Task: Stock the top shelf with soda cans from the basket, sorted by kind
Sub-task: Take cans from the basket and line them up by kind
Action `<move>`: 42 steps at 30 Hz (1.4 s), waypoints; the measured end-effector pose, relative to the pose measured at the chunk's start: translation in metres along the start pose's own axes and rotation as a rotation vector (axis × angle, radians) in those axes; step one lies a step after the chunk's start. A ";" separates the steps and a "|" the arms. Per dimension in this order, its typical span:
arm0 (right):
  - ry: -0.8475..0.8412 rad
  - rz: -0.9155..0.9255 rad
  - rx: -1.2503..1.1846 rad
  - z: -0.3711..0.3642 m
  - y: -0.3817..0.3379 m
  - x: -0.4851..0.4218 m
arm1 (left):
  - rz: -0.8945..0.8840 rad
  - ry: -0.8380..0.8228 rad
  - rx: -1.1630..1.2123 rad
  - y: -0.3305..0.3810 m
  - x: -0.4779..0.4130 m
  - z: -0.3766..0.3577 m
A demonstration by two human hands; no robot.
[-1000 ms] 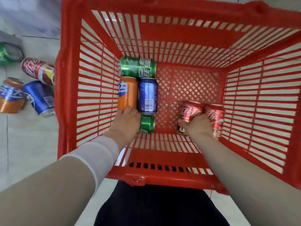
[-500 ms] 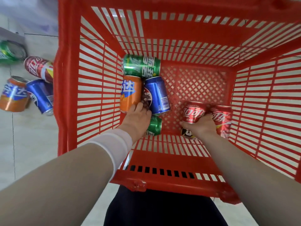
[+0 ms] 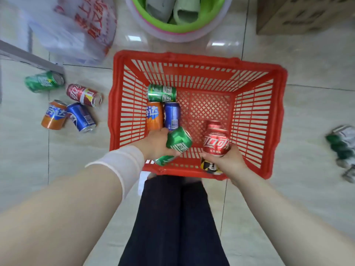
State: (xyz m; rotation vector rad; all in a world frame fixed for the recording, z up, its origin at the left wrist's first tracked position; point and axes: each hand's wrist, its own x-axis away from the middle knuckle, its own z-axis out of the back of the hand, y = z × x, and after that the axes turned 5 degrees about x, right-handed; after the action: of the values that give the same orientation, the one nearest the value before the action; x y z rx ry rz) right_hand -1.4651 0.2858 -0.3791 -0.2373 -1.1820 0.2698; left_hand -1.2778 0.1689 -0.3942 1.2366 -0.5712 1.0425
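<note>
The red plastic basket (image 3: 255,120) stands on the floor in front of my legs. My left hand (image 3: 153,144) grips a green can (image 3: 179,140) raised above the basket's near edge, and a second green can (image 3: 164,160) shows just under that hand. My right hand (image 3: 227,163) holds an upright red cola can (image 3: 216,144). Another red can (image 3: 212,124) sits right behind it; whether it is held I cannot tell. On the basket floor at the left lie a green can (image 3: 162,93), an orange can (image 3: 154,116) and a blue can (image 3: 172,116). The shelf is out of view.
Left of the basket, a green can (image 3: 44,81), a red can (image 3: 83,94), an orange can (image 3: 54,115) and a blue can (image 3: 81,117) lie on the tiles. Blurred cans (image 3: 342,148) lie at the right. Beyond are a green basin (image 3: 215,18), a plastic bag (image 3: 76,29) and a cardboard box (image 3: 307,14).
The view has pulled up and back from the basket. Both hands have closed on cans and lifted them off the basket floor, green in the left, red in the right.
</note>
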 end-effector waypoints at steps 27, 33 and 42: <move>-0.139 0.617 -0.197 0.112 -0.210 0.474 | -0.408 0.379 1.218 0.195 0.463 0.124; 0.002 0.788 -0.213 0.093 -0.257 0.554 | -0.531 0.522 1.145 0.201 0.542 0.182; 0.037 1.061 -0.322 0.074 -0.334 0.642 | -0.746 0.751 1.114 0.202 0.634 0.258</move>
State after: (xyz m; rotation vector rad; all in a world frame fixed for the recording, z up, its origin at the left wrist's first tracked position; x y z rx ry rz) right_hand -1.2786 0.1850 0.3172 -1.1506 -0.9646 0.9915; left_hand -1.1252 0.1289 0.3019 1.6190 1.1360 1.0493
